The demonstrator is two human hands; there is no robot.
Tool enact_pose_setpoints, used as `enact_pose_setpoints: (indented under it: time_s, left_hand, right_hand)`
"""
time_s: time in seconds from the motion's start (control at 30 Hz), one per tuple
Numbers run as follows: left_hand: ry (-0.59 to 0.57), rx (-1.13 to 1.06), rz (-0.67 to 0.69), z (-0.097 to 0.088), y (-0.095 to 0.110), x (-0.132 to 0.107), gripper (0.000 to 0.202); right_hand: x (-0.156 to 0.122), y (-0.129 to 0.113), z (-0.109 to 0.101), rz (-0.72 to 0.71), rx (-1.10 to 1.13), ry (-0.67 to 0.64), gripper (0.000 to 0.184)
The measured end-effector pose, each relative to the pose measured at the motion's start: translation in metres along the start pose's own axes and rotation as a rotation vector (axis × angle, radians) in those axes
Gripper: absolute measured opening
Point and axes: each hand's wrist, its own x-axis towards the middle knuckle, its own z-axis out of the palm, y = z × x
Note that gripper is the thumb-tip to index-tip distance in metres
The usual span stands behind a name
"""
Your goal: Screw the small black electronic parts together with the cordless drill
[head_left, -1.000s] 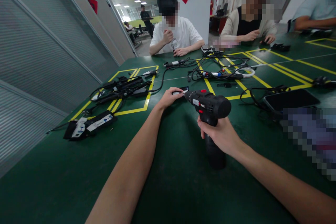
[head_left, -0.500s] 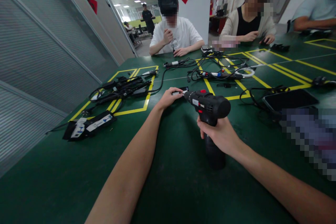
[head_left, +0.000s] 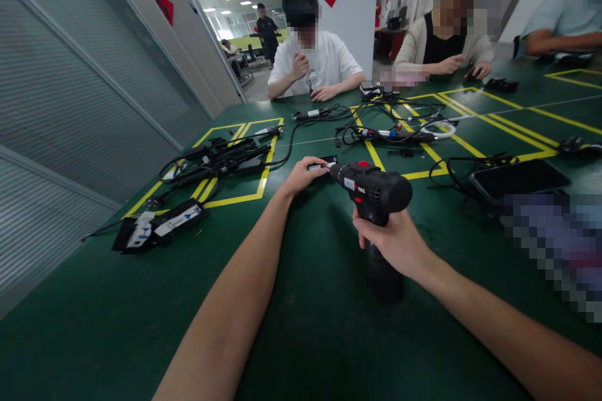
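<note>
My right hand point(head_left: 395, 235) is wrapped round the handle of a black cordless drill point(head_left: 376, 188) with red buttons. The drill points away from me and to the left, its battery base low over the green table. Just ahead of the chuck, my left hand point(head_left: 303, 174) grips a small black piece with a light strip point(head_left: 333, 159), resting at the table surface. Thumb and fingers close on that piece near the drill's tip. Hand and chuck cover most of it, so its kind and the bit's contact cannot be made out.
Black adapters and cables point(head_left: 226, 156) lie left inside yellow tape, near a black pouch point(head_left: 160, 224). Ahead lie corded electric screwdrivers point(head_left: 395, 135) and tangled cords. A phone point(head_left: 520, 178) rests at the right. Across the table sit a person in white point(head_left: 315, 62) and other people.
My hands and the drill stay almost where they were, with only a very slight shift of the drill. In the far background, a standing person has turned a little.
</note>
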Motion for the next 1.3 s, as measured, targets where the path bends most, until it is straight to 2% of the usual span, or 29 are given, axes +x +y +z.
enact_pose_setpoints:
  time_s: [0.9, 1.3]
  left_hand:
    - [0.010, 0.034, -0.004, 0.0000, 0.0021, -0.0009, 0.032]
    - [-0.009, 0.069, 0.045, -0.0013, 0.0043, -0.0013, 0.035]
  right_hand:
    - [-0.0001, -0.0025, 0.0011, 0.013, 0.054, 0.013, 0.005]
    - [-0.0015, -0.0003, -0.0003, 0.012, 0.013, 0.033, 0.006]
